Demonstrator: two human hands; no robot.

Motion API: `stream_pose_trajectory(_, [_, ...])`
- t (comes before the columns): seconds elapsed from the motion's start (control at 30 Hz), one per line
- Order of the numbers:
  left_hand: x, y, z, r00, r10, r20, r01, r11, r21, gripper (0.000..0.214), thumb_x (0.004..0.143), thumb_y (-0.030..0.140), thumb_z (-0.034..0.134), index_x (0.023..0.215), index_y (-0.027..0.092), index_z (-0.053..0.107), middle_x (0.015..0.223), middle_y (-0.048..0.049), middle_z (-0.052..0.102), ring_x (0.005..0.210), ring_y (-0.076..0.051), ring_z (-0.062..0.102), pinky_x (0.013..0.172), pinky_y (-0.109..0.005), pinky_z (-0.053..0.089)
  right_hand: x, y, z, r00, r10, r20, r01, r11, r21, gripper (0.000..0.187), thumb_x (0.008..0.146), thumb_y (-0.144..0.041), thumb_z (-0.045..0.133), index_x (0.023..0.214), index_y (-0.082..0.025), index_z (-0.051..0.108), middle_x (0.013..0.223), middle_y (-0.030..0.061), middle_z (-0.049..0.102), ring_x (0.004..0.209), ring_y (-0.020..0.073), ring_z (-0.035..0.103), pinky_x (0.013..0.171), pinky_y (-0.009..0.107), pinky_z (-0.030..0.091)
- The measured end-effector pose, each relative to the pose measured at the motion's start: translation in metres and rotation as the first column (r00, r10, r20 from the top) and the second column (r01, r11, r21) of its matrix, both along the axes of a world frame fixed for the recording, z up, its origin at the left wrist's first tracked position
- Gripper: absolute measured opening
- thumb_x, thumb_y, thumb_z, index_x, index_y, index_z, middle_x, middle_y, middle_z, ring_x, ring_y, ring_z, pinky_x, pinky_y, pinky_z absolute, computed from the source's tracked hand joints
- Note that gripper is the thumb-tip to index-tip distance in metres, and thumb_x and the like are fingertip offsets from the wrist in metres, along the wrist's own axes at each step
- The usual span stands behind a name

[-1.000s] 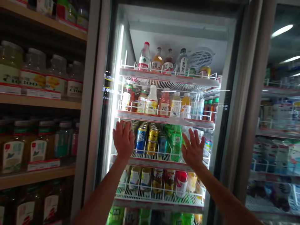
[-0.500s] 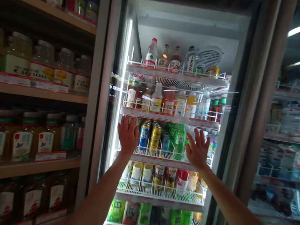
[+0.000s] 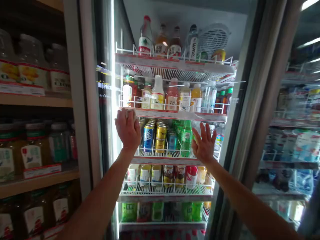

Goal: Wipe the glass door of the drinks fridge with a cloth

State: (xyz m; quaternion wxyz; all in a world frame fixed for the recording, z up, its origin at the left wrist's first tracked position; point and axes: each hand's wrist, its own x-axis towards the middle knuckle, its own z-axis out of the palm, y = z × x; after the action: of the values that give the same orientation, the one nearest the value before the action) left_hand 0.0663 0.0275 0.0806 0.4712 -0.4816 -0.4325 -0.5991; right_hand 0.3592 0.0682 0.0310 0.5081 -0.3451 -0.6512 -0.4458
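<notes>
My left hand (image 3: pixel 128 130) presses a pale, crumpled cloth (image 3: pixel 134 114) flat against the glass door (image 3: pixel 175 10) of a lit drinks fridge, near its left side. Only the cloth's upper edge shows beyond my fingers. On the right, my right hand (image 3: pixel 204 144) is up at the same glass with its fingers spread and nothing in it. Behind the glass, between the hands, stand a blue can (image 3: pixel 148 138), a gold can (image 3: pixel 160 138) and a green bottle (image 3: pixel 186 138) on a wire shelf.
Wooden shelves (image 3: pixel 37 100) with several juice bottles stand to the left of the fridge. A metal door frame (image 3: pixel 257 110) runs down the right side, and another fridge with stocked shelves (image 3: pixel 282 165) lies beyond it. Bottles line the upper fridge shelf (image 3: pixel 175 61).
My view has shifted, so the fridge sits further left and the bottom shelf shows more. My left hand with the cloth is slightly higher against the shelves; my right hand stays spread at the glass.
</notes>
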Motion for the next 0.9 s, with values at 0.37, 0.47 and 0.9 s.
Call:
stream_pose_trajectory(0.37, [0.005,0.000,-0.009,0.988,-0.054,-0.142,0.046,0.997,-0.059,0.044,0.088,0.030,0.042,0.130,0.017,0.046,0.139,-0.0124,0.044,0.136,-0.024,0.029,0.111,-0.045,0.024,0.000,0.000,0.000,0.998,-0.064,-0.005,0.064,0.997,-0.040,0.057,0.088,-0.031,0.039,0.143,-0.032,0.023,0.153,0.0035,0.018,0.142,0.0253,0.012,0.113,0.052,0.010])
stream_pose_trajectory(0.47, [0.010,0.002,-0.007,0.994,-0.040,-0.106,0.036,0.999,-0.037,0.046,0.088,0.029,0.041,0.133,0.018,0.044,0.141,-0.0121,0.041,0.137,-0.023,0.026,0.111,-0.046,0.022,-0.001,0.000,0.001,0.998,-0.058,-0.004,0.058,0.998,-0.018,0.056,0.088,-0.030,0.039,0.142,-0.032,0.024,0.154,0.0036,0.016,0.142,0.0248,0.011,0.113,0.051,0.010])
stream_pose_trajectory(0.9, [-0.019,0.000,0.002,0.995,-0.016,-0.101,0.019,1.000,0.023,0.045,0.088,0.030,0.042,0.130,0.015,0.047,0.137,-0.0156,0.045,0.135,-0.025,0.031,0.109,-0.045,0.026,0.015,0.005,0.032,0.998,-0.069,0.011,0.069,0.998,-0.012,0.057,0.090,-0.032,0.037,0.144,-0.030,0.020,0.154,0.0048,0.017,0.141,0.0242,0.018,0.112,0.050,0.011])
